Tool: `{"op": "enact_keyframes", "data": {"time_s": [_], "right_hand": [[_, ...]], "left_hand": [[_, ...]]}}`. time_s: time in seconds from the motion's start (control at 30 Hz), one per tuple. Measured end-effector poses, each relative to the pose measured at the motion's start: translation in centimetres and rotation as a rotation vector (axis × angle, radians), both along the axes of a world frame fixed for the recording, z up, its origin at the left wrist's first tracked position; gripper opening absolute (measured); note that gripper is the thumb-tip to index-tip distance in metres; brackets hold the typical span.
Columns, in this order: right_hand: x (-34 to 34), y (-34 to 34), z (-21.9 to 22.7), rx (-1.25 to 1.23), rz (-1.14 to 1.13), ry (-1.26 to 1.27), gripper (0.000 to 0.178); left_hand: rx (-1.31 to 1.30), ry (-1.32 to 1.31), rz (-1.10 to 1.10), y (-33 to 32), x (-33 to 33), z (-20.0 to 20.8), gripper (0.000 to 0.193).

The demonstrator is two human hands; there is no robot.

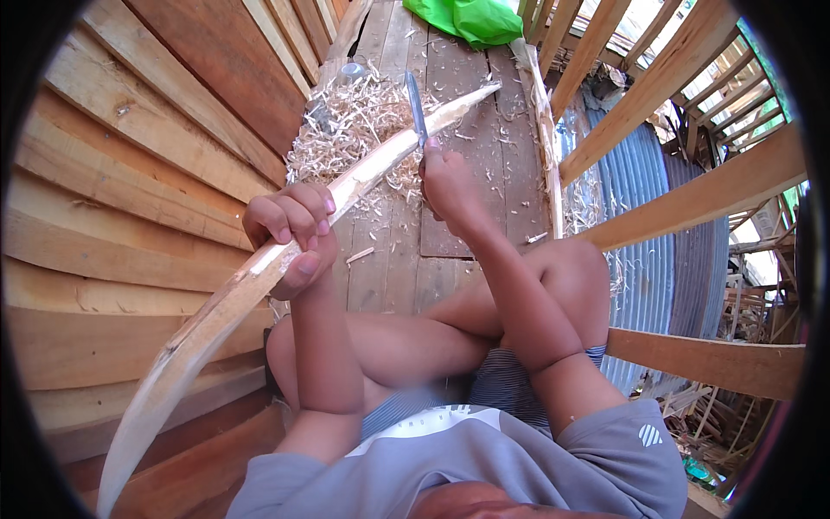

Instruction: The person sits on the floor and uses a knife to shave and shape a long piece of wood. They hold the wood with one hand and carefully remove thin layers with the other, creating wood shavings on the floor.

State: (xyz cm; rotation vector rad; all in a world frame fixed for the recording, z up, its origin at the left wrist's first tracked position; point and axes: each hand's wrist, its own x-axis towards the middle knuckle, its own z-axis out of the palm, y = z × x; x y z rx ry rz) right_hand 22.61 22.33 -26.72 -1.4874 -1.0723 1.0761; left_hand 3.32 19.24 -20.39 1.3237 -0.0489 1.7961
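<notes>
A long pale wooden pole point(370, 170) runs slantwise from the lower left to a narrow tip at the top centre. My left hand point(298, 227) is wrapped round it near its middle. In my right hand point(450, 183) is a knife point(415, 104), gripped by its handle, which the fingers mostly hide. The blade points up and away from me and crosses the pole's far part; whether its edge touches the wood I cannot tell. Fresh, lighter wood shows along the pole beyond my left hand.
Curly wood shavings point(363, 121) are heaped on the plank floor point(402, 268), beside a small clear container point(350, 73). A board wall point(130, 190) rises close on my left. Wooden rails point(692, 186) and corrugated metal sheets point(635, 182) lie to the right. Green plastic point(471, 19) is at the far end.
</notes>
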Motion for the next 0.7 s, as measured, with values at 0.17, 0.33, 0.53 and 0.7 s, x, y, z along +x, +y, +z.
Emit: {"op": "enact_keyframes", "data": {"time_s": [0.17,0.33,0.53,0.7], "right_hand": [[0.3,-0.6,1.0,-0.083,0.099,0.109,0.062],[0.9,-1.2,4.5,-0.385,0.188,0.318,0.064],[2.6,-0.8,4.3,-0.522,0.431,0.725,0.064],[3.7,-0.7,3.5,-0.368,0.199,1.083,0.061]], "left_hand": [[0.031,0.011,-0.029,-0.2,0.0,0.5,0.038],[0.035,0.029,-0.030,-0.3,-0.1,0.6,0.039],[0.062,0.033,-0.043,-0.2,0.0,0.9,0.038],[0.012,0.039,-0.011,-0.1,0.0,0.2,0.038]]}}
